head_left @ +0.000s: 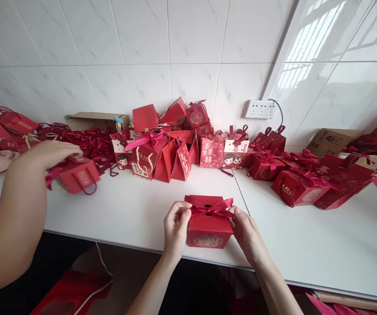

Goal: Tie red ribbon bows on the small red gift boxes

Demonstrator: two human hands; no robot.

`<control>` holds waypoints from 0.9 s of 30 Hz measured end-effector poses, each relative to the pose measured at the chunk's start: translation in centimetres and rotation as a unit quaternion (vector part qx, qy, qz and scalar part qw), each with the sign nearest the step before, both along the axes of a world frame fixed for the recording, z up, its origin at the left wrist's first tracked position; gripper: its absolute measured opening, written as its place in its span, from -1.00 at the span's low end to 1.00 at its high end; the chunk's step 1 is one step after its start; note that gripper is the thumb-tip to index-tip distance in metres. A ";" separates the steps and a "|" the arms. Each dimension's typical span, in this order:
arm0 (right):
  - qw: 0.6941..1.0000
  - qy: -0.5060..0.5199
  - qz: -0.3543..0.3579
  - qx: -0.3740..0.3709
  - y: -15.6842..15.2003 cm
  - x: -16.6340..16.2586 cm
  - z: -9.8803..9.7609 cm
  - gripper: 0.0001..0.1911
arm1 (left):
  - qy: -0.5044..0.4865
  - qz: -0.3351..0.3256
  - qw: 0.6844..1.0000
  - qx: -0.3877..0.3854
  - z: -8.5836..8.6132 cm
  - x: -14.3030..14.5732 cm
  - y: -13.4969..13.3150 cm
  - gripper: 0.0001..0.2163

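Observation:
In front of me, near the table's front edge, stands a red gift box [209,229] with a gold emblem on its front. A dark red ribbon [213,208] is tied in a bow across its top, over dark round holes. My left hand [177,223] pinches the bow's left side at the box's upper left corner. On the other side, my right hand [244,227] pinches the bow's right end between thumb and fingers. Both hands are closed on the ribbon and lie close against the box.
At the left, a co-worker's hand [53,155] is over another red box [79,175]. Several red boxes [149,157] are piled along the wall, beside heaped ribbons [93,142]. More boxes [301,188] stand at right. A socket strip [259,109] is on the tiled wall.

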State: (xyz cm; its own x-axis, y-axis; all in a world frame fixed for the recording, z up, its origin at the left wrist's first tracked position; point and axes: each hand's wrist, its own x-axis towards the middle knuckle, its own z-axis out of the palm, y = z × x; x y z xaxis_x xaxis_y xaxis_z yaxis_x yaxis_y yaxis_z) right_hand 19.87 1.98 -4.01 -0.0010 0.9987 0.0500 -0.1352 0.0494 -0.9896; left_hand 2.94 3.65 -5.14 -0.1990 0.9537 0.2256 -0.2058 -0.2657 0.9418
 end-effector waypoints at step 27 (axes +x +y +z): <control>0.987 -0.155 0.031 -0.030 -1.4 -0.1 2.8 -0.43 | 0.206 -0.126 0.965 -0.104 3.7 -2.7 -0.9 -0.61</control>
